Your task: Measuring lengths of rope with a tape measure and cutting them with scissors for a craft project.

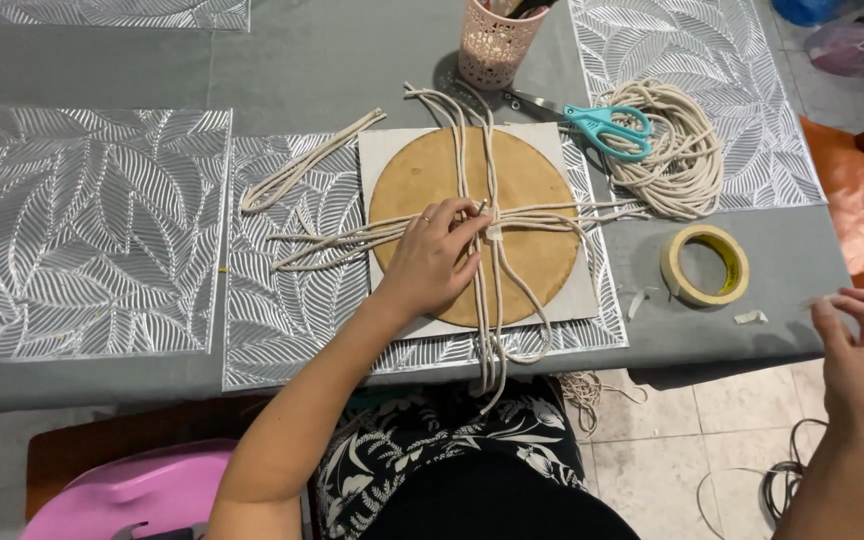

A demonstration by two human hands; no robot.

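A person sits at a grey bench (352, 60) covered with silver leaf-patterned placemats (82, 230). On the middle mat lies a square of pale card carrying a round cork board (422, 180). Cream cords (492, 290) cross on the board, one bundle running top to bottom, another left to right, and a small strip of tape sits at the crossing, apparently to keep the cords from shifting.

The left hand (432, 262) reaches in from below, palm down, fingers spread and pressing the cords flat just beside the taped crossing; it pins rather than grips. The right hand (860, 345) hovers off the bench's right edge, well apart from the board, wrist raised, thumb and fingers loosely pinched; whether it holds a scrap of tape cannot be told.

Near it lie a roll of masking tape (705, 264) and small torn pieces. Further back sit turquoise scissors (602, 125), a coil of spare cord (677, 150) and a pink cutwork pot (495, 42).
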